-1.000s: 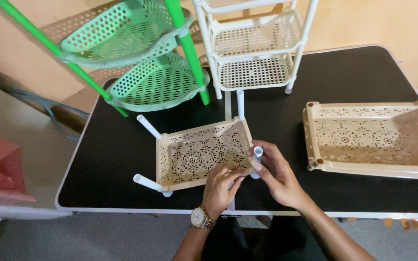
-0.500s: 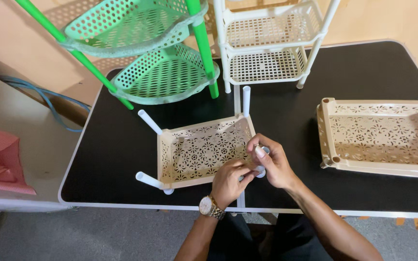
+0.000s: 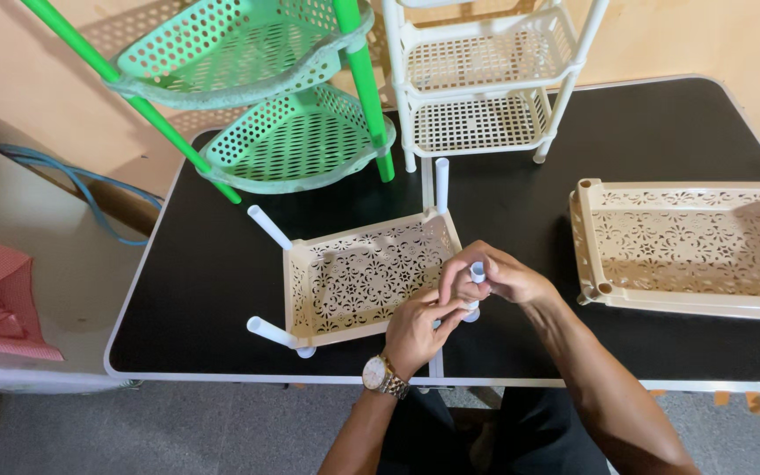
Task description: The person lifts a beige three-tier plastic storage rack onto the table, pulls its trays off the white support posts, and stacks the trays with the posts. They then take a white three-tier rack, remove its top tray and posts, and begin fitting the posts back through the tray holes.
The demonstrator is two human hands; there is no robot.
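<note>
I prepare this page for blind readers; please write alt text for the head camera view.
Both hands, the left hand and the right hand, grip a white tube at the corner of a beige perforated tray on a black table. Another beige tray, a green rack and a white rack stand around.

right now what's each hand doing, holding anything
Left hand: closed on the beige tray's near corner by the white tube.
Right hand: closed around the white tube.

Perforated beige plastic tray (image 3: pixel 358 280), matt
</note>
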